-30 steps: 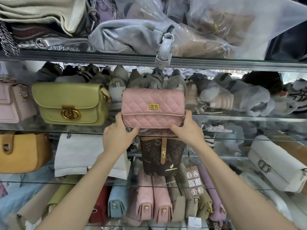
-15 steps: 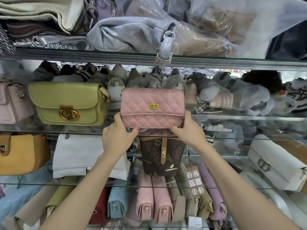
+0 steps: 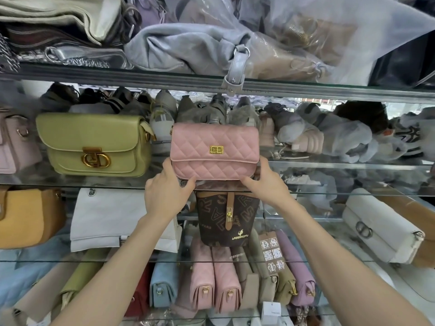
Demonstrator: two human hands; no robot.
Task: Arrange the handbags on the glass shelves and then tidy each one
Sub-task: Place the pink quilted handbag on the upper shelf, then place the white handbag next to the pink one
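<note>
Nothing moved vs earlier: left hand [image 3: 164, 196] and right hand [image 3: 266, 184] fingers still curled on bottom corners of quilted pink bag [image 3: 214, 150], mid-frame on glass shelf [image 3: 341, 164], beside smooth green bag [image 3: 94, 143].

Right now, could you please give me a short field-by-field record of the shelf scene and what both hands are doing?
setting: tiered glass shelves crowded with handbags
handled item: pink quilted handbag, upright, gold clasp facing out
left hand: grips the bag's lower left corner
right hand: grips the bag's lower right corner
left neighbour: green handbag with a round gold clasp, same shelf, apart from the pink one
below: brown lettered bucket bag with a tan strap
lower right: white handbag, tilted
task state: the pink bag sits at shelf level, both hands on it
</note>
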